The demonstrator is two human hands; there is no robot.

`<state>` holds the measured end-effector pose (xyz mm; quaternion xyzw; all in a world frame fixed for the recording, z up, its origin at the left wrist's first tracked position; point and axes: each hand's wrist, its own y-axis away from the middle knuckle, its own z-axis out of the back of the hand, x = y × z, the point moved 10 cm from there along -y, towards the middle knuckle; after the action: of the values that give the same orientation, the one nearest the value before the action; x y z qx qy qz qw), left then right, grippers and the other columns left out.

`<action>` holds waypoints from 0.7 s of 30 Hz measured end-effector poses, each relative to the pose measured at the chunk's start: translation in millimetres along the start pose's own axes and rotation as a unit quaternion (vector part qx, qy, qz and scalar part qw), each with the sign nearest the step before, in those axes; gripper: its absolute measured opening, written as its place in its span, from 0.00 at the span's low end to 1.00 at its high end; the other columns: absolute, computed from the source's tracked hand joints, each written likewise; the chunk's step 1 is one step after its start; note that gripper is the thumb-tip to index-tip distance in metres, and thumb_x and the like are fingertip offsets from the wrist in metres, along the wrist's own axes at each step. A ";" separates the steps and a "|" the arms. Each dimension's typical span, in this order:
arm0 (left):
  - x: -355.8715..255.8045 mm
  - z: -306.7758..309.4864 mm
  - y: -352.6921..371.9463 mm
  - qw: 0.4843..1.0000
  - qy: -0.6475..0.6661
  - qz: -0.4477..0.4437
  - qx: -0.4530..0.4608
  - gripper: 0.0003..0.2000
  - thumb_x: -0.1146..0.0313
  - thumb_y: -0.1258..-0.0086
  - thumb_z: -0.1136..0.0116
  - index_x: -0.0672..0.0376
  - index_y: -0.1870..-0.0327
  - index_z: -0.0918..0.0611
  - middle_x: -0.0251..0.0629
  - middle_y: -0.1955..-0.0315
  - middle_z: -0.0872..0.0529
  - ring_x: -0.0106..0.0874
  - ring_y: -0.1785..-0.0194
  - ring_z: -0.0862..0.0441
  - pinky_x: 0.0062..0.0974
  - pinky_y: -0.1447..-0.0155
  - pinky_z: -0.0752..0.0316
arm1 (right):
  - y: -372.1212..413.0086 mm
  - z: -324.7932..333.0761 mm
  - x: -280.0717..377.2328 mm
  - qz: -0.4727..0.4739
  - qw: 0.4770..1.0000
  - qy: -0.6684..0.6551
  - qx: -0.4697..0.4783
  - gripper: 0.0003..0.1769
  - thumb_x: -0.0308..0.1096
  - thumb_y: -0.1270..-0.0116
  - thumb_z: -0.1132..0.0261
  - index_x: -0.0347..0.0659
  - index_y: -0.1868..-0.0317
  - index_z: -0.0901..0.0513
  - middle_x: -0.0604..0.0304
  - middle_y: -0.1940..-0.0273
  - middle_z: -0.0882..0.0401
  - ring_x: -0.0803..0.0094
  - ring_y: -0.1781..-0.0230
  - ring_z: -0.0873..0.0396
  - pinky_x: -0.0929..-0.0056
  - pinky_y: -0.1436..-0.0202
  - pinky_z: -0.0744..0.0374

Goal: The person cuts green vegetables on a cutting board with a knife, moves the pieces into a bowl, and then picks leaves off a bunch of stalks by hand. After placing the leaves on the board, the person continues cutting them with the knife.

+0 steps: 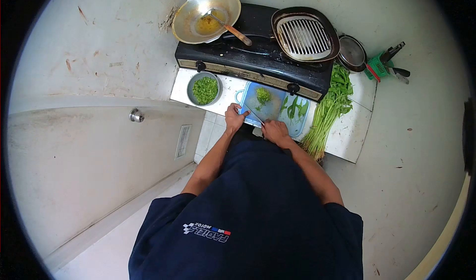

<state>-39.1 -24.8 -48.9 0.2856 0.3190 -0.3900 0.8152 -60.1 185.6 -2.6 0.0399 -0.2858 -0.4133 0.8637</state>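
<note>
My right hand (276, 131) is closed around the handle of a knife (255, 115) at the front edge of a blue cutting board (301, 126). The thin blade points up and left over the board. Beside its tip, at the board's left edge, my left hand (235, 117) is curled with fingers and thumb drawn together; whatever they hold is too small to see. A small heap of chopped greens (263, 95) lies on the board, and loose green leaves (296, 108) are spread on its right side. Left of the board stands a grey bowl (190, 92) filled with finely chopped greens (205, 90).
Behind the board is a black gas stove (228, 59) bearing a wok (183, 25) with a wooden-handled ladle (238, 34), and a grill pan (305, 34). Long-stemmed greens (322, 119) lie to the right. A strainer (352, 52) and green utensil basket (379, 67) stand near the wall.
</note>
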 end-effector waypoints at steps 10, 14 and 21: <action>-3.1 1.2 0.2 1.000 0.003 -0.015 0.002 0.25 0.58 0.51 0.14 0.59 0.62 0.21 0.39 0.70 0.21 0.36 0.67 0.22 0.36 0.59 0.24 | 1.2 -1.9 -6.2 -0.010 1.000 -0.001 0.011 0.19 0.44 0.26 0.39 0.35 0.61 0.13 0.42 0.66 0.11 0.47 0.63 0.10 0.48 0.56 0.14; -8.9 4.0 2.1 1.000 0.012 -0.021 0.005 0.25 0.59 0.52 0.13 0.59 0.62 0.20 0.39 0.70 0.21 0.36 0.68 0.23 0.36 0.60 0.25 | -0.8 -2.9 -9.5 -0.024 1.000 -0.009 -0.003 0.19 0.45 0.26 0.39 0.37 0.60 0.13 0.43 0.67 0.12 0.46 0.63 0.11 0.48 0.56 0.15; -9.2 3.1 1.0 0.998 0.027 -0.050 0.004 0.25 0.61 0.51 0.14 0.60 0.62 0.20 0.38 0.72 0.22 0.34 0.70 0.25 0.34 0.62 0.26 | 3.0 3.4 1.5 0.004 1.000 -0.010 0.016 0.19 0.44 0.25 0.40 0.37 0.60 0.12 0.42 0.67 0.12 0.46 0.63 0.11 0.48 0.56 0.15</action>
<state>-41.9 -22.4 -39.9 0.2831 0.3531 -0.4242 0.7844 -59.1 187.0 1.9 0.0483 -0.3009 -0.4055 0.8618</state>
